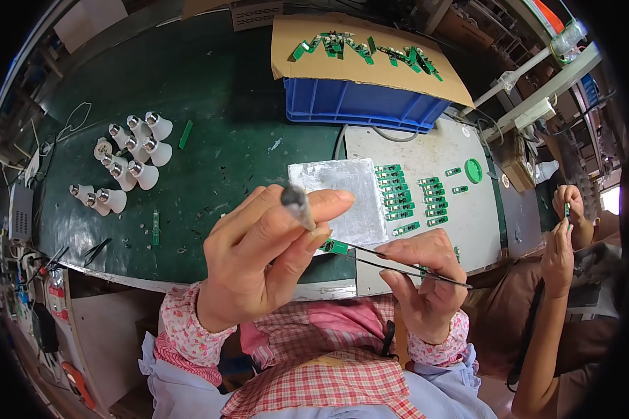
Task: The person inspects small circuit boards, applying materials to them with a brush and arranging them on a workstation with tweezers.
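Observation:
My left hand (251, 258) is closed, with thumb and fingers pinched together. From its fingers a pale tapered, stick-like thing with a dark rounded end (295, 201) points up toward me; its exact kind does not show. At the left fingertips is a small green circuit board (337, 246), partly hidden by them. My right hand (430, 279) holds black tweezers (391, 262) between thumb and fingers. Their tips reach the board. Behind my hands lies a silvery metal block (339, 192), with rows of small green circuit boards (397, 195) to its right.
White bulb housings (143, 174) stand in a cluster on the green tabletop (217, 119) at left. A blue crate (363, 105) at the back bears cardboard (377, 75) with several boards. A green round lid (473, 170) lies at right. Another person's hands (562, 230) hold a small piece.

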{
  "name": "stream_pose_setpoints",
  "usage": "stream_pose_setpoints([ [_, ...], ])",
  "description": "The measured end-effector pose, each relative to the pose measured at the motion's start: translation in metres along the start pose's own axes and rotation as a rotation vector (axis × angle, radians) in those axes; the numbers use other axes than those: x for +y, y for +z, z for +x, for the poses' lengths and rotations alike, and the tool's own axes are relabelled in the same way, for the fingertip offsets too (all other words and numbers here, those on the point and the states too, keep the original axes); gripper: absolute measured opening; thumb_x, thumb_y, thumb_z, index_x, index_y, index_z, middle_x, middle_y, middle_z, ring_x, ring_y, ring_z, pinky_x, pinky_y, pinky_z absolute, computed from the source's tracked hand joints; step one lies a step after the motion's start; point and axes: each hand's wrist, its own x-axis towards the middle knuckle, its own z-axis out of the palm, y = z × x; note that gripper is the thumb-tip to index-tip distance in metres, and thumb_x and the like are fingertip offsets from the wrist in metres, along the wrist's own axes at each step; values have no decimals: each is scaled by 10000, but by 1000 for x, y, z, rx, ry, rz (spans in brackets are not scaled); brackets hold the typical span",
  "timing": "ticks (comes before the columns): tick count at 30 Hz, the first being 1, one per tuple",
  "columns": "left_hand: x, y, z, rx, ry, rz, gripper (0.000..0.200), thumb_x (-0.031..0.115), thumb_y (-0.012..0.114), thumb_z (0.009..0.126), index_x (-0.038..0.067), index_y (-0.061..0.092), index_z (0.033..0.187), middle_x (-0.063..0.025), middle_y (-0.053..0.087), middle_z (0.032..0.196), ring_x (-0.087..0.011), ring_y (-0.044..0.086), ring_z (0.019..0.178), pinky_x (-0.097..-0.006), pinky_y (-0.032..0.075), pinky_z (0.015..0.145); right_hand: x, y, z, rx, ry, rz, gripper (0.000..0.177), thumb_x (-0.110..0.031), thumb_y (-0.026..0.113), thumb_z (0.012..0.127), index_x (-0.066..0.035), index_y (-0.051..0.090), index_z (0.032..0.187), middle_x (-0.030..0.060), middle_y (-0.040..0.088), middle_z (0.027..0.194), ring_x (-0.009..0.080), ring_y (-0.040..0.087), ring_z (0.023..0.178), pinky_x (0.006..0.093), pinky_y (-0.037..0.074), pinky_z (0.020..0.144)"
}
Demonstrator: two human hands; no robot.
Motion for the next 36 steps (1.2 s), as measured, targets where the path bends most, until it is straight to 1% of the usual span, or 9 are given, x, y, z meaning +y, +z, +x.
stream_pose_setpoints([
  [10, -4, 4, 0, 55, 22, -56, 248, 16, 675, 851, 6, 641, 1097, -97, 704, 1010, -221, 601, 679, -316, 462, 597, -1, 4, 4, -45, -63, -106, 360, 30, 832, 618, -75, 706, 939, 24, 705, 839, 175, 602, 705, 295, 436, 657],
  [11, -5, 2, 0, 24, 40, -38, 226, 64, 622, 902, -14, 632, 1114, -121, 693, 1021, -193, 604, 694, -289, 475, 585, -2, 4, 5, -52, -71, -118, 363, 30, 833, 615, -79, 709, 938, 17, 704, 833, 171, 594, 698, 293, 431, 655],
  [13, -7, -2, 1, -39, 76, -3, 277, 159, 517, 1002, -55, 616, 1148, -169, 670, 1043, -137, 610, 725, -235, 502, 563, -2, 6, 5, -51, -84, -127, 365, 26, 834, 614, -82, 709, 939, 9, 701, 825, 167, 585, 697, 289, 424, 656],
  [19, -10, -4, -1, -57, 69, 30, 248, 119, 522, 995, -45, 621, 1153, -166, 678, 1043, -136, 620, 753, -234, 508, 567, -4, 8, 8, -51, -97, -141, 357, 21, 828, 624, -80, 703, 942, 2, 693, 828, 169, 572, 708, 298, 420, 672],
  [26, -9, -2, 1, -33, 76, 27, 235, 123, 530, 991, -29, 630, 1139, -152, 686, 1037, -138, 618, 733, -237, 509, 566, -3, 13, 8, -52, -66, -154, 334, 24, 813, 641, -76, 700, 939, 2, 682, 836, 169, 569, 724, 315, 413, 717],
  [29, -8, -2, 0, -33, 65, 33, 231, 123, 531, 991, -27, 633, 1135, -147, 688, 1033, -139, 616, 726, -237, 508, 565, -3, 14, 9, -59, -100, -198, 324, 16, 814, 639, -76, 705, 929, -1, 679, 824, 167, 569, 728, 310, 409, 715],
  [36, -9, -2, -1, -23, 67, 7, 227, 114, 532, 989, -25, 633, 1137, -146, 688, 1019, -132, 610, 718, -234, 503, 563, -2, 17, 12, -64, -125, -241, 312, -20, 828, 630, -111, 719, 908, -31, 679, 812, 160, 556, 718, 298, 404, 717],
])
